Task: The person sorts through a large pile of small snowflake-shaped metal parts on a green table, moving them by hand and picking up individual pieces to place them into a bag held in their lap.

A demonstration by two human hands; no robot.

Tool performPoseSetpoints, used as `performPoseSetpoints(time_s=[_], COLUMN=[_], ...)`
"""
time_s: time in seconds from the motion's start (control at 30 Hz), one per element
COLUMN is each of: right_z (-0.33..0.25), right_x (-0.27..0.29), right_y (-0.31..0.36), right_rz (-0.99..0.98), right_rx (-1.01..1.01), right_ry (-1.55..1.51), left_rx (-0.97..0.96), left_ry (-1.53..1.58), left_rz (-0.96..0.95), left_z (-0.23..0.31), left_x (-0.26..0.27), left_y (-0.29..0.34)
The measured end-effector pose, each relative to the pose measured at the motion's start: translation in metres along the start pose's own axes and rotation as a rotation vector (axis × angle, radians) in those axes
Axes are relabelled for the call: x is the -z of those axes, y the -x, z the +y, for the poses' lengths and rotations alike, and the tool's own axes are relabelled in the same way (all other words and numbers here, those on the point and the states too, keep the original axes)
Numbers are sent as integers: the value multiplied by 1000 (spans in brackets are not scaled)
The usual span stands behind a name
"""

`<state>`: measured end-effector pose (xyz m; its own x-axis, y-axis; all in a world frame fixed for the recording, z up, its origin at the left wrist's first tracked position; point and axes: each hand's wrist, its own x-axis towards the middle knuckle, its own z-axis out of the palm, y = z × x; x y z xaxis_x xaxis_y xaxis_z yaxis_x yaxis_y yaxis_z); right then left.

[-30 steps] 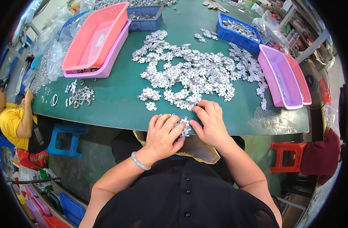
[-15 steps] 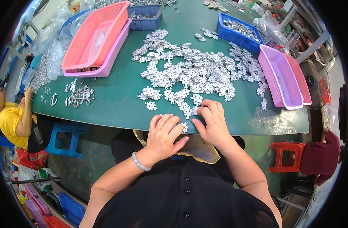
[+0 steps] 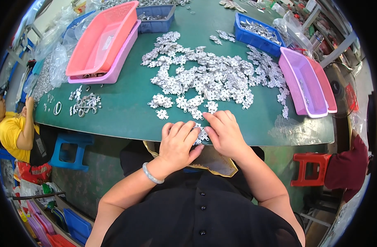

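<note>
Small silver-grey metal pieces, flat and cross-like, lie between my two hands at the table's front edge. My left hand rests with bent, slightly parted fingers beside them, its thumb apart and low by the edge; its fingertips are partly hidden. My right hand reaches in from the other side, index finger and thumb spread around the pieces and touching them. Just beyond lies a broad heap of the same metal pieces. Under the edge, on my lap, hangs an open yellow-rimmed cloth or bag.
Pink and purple baskets stand stacked at left, near rings and small parts. A blue bin and a purple basket stand at right. A person in yellow sits at left; a red stool is at right.
My right hand has drawn several metal pieces from the near end of the heap toward the table edge, beside my left hand. My left hand has barely moved.
</note>
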<state>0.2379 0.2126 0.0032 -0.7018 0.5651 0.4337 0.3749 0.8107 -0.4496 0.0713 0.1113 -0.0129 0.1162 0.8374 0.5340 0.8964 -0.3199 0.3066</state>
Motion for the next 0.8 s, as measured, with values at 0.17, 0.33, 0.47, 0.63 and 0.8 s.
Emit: performPoseSetpoints(time_s=[0.17,0.33,0.47,0.63,0.8], right_z=[-3,6,5,14,9], right_x=[-1,5,4,3,7], right_y=[-2,6,3,5,9], right_rz=[-27,-44,-24,163,2], right_rx=[21,85,23,-83,-64], right_ry=[82,-31,52,122,140], left_rx=[7,25,10,-11,47], left_ry=[21,24,-56,-61,-91], left_rz=[9,16,-57,-84,-124], left_z=[-3,2,1,1,4], left_x=[0,1,1,1,3], left_y=[3,-2,-3,-3,-2])
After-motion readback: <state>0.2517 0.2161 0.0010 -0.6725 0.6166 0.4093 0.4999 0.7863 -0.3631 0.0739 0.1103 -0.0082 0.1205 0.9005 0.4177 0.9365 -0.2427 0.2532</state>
